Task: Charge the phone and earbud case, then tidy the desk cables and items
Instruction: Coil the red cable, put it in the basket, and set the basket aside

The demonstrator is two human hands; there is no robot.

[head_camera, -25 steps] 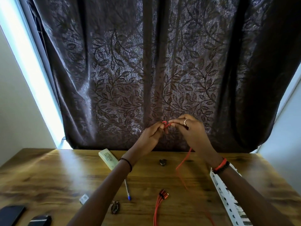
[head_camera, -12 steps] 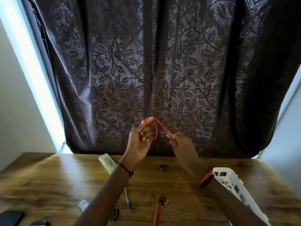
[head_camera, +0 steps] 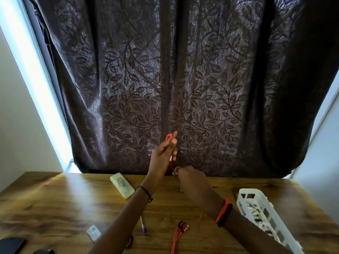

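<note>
2 hands work above the desk in the head view. The left hand is raised in front of the curtain and grips the red cable. A small loop stands above the fingers, and the cord drops past the palm toward the right hand. The right hand sits lower, just beside the left wrist, with its back to the camera. Its fingers are hidden, so it cannot be told whether it pinches the cord. The cable's far end lies on the desk near the front edge, where the connectors are bunched.

Handling, as a judgement: the cable looks light, thin and limp. It will hold no shape unaided, so each turn needs pinning under the thumb. Take hold on the cord itself, near the loop. Avoid pulling at the connectors, probably the weakest point.

Count:
- 1 red cable
- 1 white basket at the right, with white cords inside
- 1 pen
- 1 pale remote
- 1 small clear packet
- 1 dark phone at the bottom left corner
- 1 dark rounded item beside the phone, cut off by the frame; possibly the earbud case, not confirmed
</note>
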